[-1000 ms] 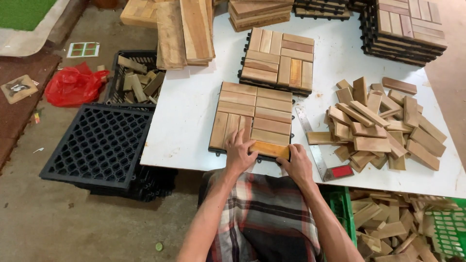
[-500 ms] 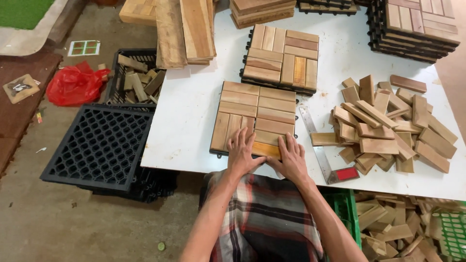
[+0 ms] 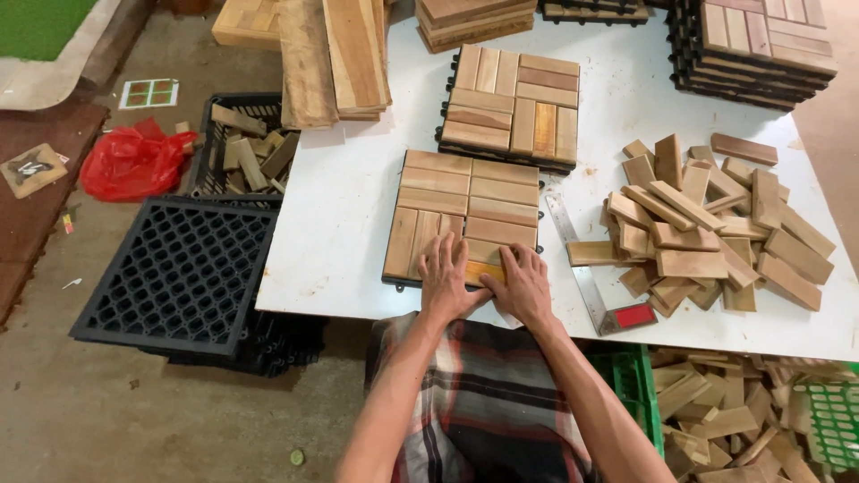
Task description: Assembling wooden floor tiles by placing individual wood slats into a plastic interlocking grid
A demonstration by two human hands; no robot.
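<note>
A square wooden slat tile (image 3: 461, 210) on a black grid base lies at the near edge of the white table (image 3: 349, 206). My left hand (image 3: 447, 279) lies flat on its near middle slats, fingers spread. My right hand (image 3: 523, 284) presses on the tile's near right corner. Between the two hands shows a small orange-yellow slat (image 3: 485, 271), which both hands touch. Neither hand grips anything.
A second finished tile (image 3: 512, 105) lies behind the first. A heap of loose wood slats (image 3: 707, 224) and a metal square with a red end (image 3: 591, 273) lie to the right. Stacked tiles (image 3: 761, 40) sit far right. Black plastic grids (image 3: 174, 273) are stacked left; crates of slats are below right.
My right hand has slid left onto the tile's near right corner, closer to my left hand. The camera has shifted slightly.
</note>
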